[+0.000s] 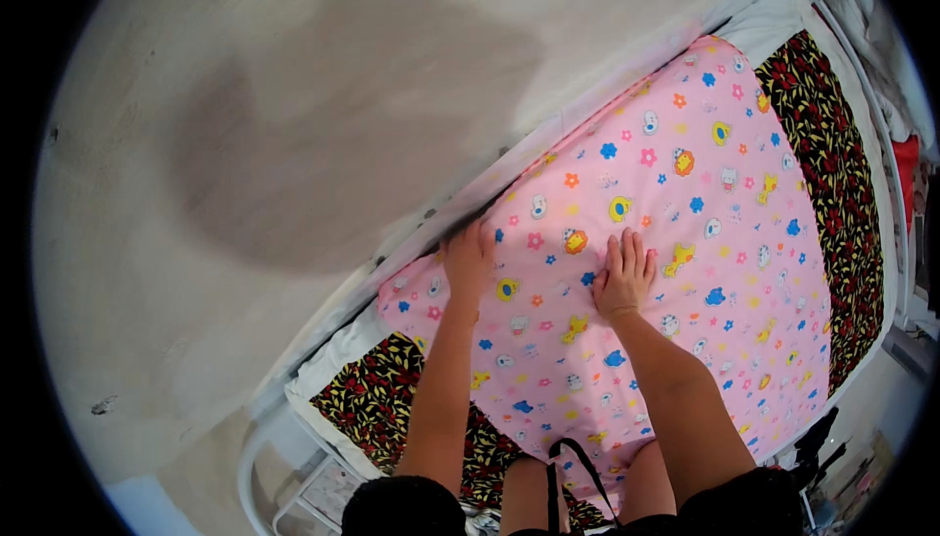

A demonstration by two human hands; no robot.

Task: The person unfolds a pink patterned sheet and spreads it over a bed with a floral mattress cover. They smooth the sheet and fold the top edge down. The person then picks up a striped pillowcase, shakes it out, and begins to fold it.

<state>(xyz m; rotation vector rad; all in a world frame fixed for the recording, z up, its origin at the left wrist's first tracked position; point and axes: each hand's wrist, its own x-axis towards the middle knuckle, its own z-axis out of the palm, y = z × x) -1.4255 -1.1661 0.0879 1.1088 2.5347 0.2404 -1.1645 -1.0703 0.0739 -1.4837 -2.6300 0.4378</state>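
A pink sheet [639, 272] printed with cartoon animals and flowers lies over the bed. Under it, a black mat with red and yellow flowers [844, 205] shows at both ends. My right hand [626, 275] rests palm down on the middle of the sheet, holding nothing, its fingers slightly spread. At the sheet's far edge, along the wall, is my left hand [468, 261]. Its fingertips reach the gap between mattress and wall, and whether they pinch the cloth cannot be seen. Some creases run through the sheet near my knees.
A pale wall [220, 316] with my shadow on it borders the bed's far side. White metal bed rails [257, 462] stand at the left and right ends. White bedding [789, 11] shows beneath the mat. A black strap [580, 455] hangs by my knees, which are on the bed.
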